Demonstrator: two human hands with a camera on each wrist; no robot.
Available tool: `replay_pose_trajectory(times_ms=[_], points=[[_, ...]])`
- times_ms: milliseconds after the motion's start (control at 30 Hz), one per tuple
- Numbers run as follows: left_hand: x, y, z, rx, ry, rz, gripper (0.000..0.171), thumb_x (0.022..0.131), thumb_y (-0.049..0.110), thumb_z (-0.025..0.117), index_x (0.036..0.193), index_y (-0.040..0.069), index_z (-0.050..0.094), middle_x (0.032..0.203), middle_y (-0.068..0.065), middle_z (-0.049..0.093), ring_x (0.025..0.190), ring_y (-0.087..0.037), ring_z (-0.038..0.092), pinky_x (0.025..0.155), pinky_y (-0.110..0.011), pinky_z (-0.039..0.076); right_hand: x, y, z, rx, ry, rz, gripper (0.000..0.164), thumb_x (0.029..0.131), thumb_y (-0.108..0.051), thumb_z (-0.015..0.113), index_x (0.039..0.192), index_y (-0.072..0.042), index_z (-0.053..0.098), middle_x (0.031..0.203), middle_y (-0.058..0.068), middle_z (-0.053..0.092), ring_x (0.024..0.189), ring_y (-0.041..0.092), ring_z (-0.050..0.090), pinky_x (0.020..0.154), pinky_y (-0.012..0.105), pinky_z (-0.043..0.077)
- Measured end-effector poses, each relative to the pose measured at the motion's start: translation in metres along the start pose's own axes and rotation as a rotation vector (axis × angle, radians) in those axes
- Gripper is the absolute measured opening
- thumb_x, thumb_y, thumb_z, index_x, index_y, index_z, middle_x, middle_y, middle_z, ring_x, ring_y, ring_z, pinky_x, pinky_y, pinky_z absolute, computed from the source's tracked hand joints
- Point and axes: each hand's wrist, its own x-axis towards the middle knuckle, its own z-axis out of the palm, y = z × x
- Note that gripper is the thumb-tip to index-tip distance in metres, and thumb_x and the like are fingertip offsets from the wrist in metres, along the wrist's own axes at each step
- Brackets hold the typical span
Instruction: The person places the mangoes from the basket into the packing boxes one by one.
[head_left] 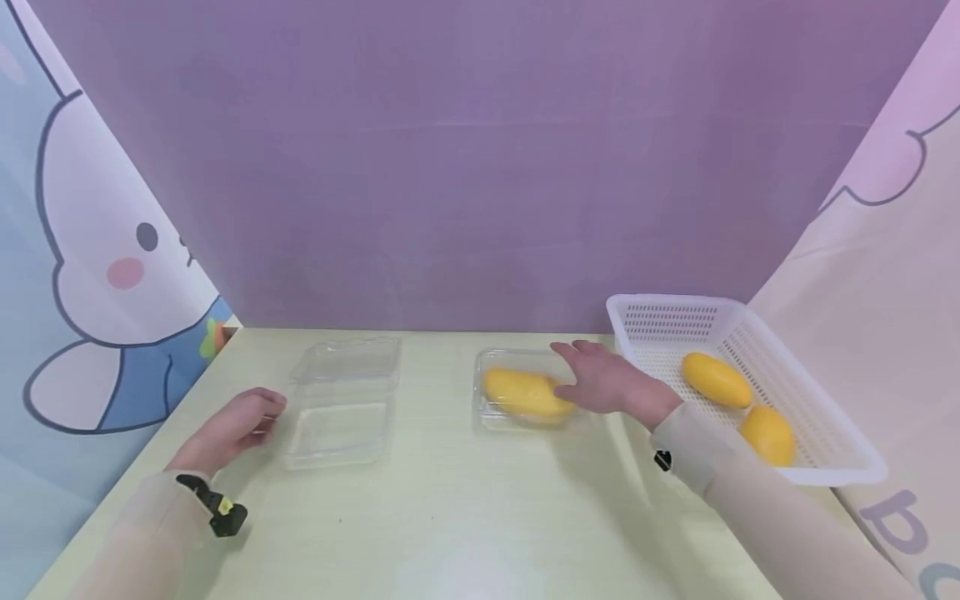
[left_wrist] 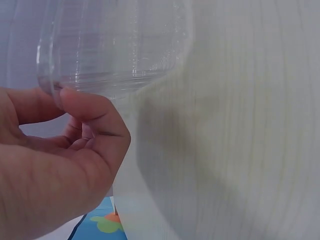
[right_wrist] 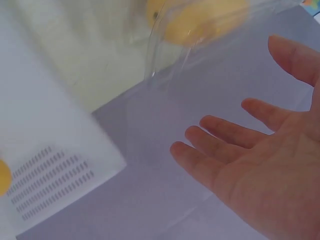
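My left hand (head_left: 243,417) is at the left side of a clear plastic clamshell box (head_left: 341,433), which lies opened out on the table. In the left wrist view the thumb and index finger pinch that box's rim (left_wrist: 47,75). My right hand (head_left: 607,379), fingers spread and holding nothing, is at the right end of a second clear clamshell box (head_left: 483,417). Yellow mango (head_left: 525,393) shows through this box's plastic. The right wrist view has the hand (right_wrist: 265,155) palm in sight, with the box and its mango (right_wrist: 205,22) beyond the fingertips.
A white perforated plastic basket (head_left: 832,429) stands at the right, with a mango (head_left: 716,380) and another mango (head_left: 767,435) in it. Behind the pale table (head_left: 450,517) rises a purple backdrop (head_left: 480,183). Printed cloth (head_left: 82,275) hangs along the left side.
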Motion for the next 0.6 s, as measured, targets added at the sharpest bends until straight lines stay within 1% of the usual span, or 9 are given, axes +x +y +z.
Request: replay_pose_trajectory(times_ms=[67,200,433,600], points=[[0.0,0.001,0.002,-0.011,-0.011,0.002,0.036,0.097,0.012,0.037,0.123,-0.012,0.035,0.096,-0.009,0.046,0.082,-0.021,0.049,0.072,-0.033,0.046,-0.001,0.004,-0.004,-0.025,0.021,-0.003,0.071,0.091,-0.035,0.06,0.147,-0.005,0.03,0.144,0.029,0.034,0.132,0.047,0.031,0.104,0.059,0.029],[0.001,0.002,0.005,-0.016,-0.023,0.0,0.035,0.098,0.011,0.038,0.124,-0.012,0.035,0.095,-0.008,0.046,0.081,-0.02,0.049,0.07,-0.033,0.046,-0.003,0.012,-0.012,-0.042,0.047,0.012,0.068,0.09,-0.034,0.059,0.145,-0.004,0.033,0.142,0.027,0.037,0.13,0.047,0.034,0.101,0.06,0.032],[0.005,0.003,0.012,-0.009,-0.011,-0.027,0.037,0.098,0.012,0.039,0.126,-0.012,0.033,0.1,-0.012,0.044,0.084,-0.022,0.048,0.07,-0.033,0.045,-0.008,0.03,-0.02,-0.041,0.079,0.033,0.065,0.09,-0.033,0.059,0.142,-0.001,0.037,0.139,0.027,0.041,0.128,0.048,0.036,0.102,0.059,0.032],[0.007,0.005,0.017,-0.008,-0.016,-0.022,0.035,0.098,0.012,0.038,0.124,-0.011,0.035,0.097,-0.011,0.045,0.083,-0.022,0.048,0.07,-0.033,0.045,-0.011,0.045,-0.025,-0.038,0.1,0.064,0.064,0.091,-0.033,0.058,0.14,0.003,0.037,0.138,0.03,0.041,0.125,0.048,0.039,0.099,0.059,0.034]])
